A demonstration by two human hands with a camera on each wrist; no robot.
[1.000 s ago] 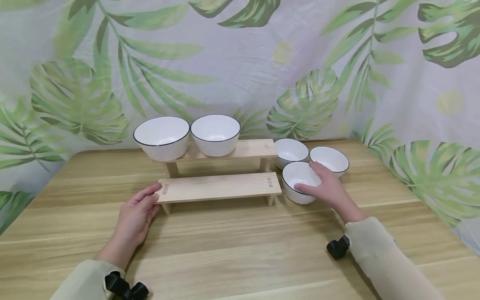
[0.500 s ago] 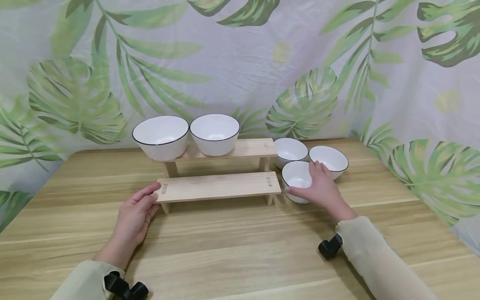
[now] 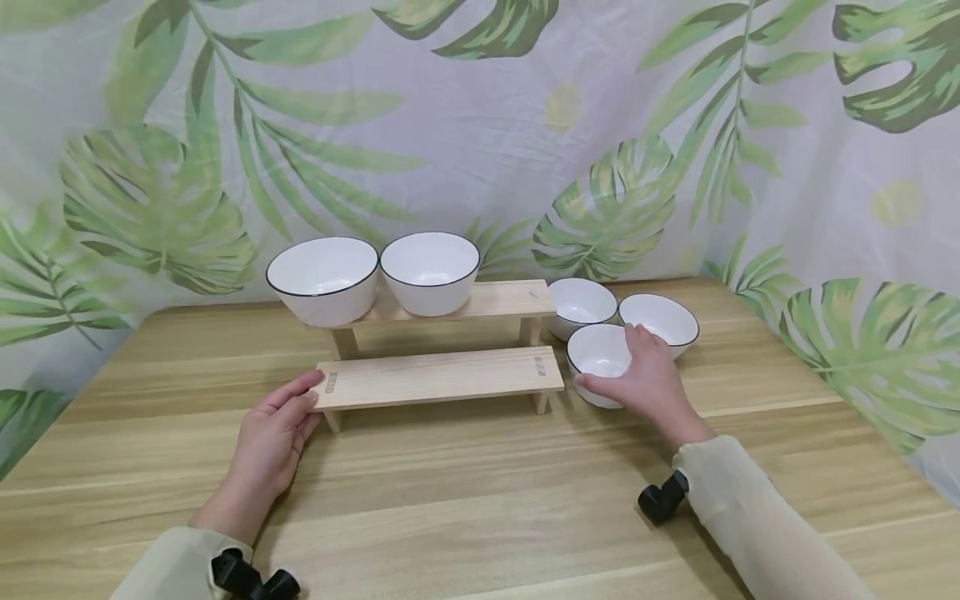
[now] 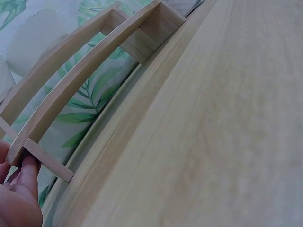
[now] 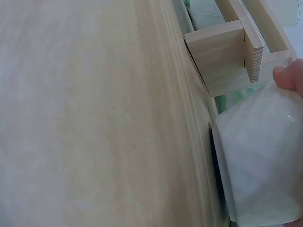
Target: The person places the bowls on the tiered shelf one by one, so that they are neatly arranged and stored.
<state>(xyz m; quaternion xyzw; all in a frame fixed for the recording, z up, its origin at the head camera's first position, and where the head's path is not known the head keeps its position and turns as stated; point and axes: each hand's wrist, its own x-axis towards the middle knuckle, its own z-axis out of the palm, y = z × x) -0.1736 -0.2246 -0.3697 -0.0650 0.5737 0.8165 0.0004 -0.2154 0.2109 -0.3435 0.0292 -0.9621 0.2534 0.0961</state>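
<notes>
Left hand [image 3: 273, 446]: pinches the left end of the lower shelf [image 3: 442, 379], with fingers under the board; presumably this steadies it.
Right hand [image 3: 652, 379]: grasps the front bowl [image 3: 600, 350], thumb and fingers spanning it, probably for a level hold.
Front bowl: upright, just right of the lower shelf, near the back bowl [image 3: 581, 300] and side bowl [image 3: 662, 317].
Upper shelf [image 3: 506, 298]: supports the left bowl [image 3: 322, 267] and middle bowl [image 3: 430, 258] on their bases.
Obscured: most right fingertips; front bowl's table contact is unclear; right wrist view crops the hand.
</notes>
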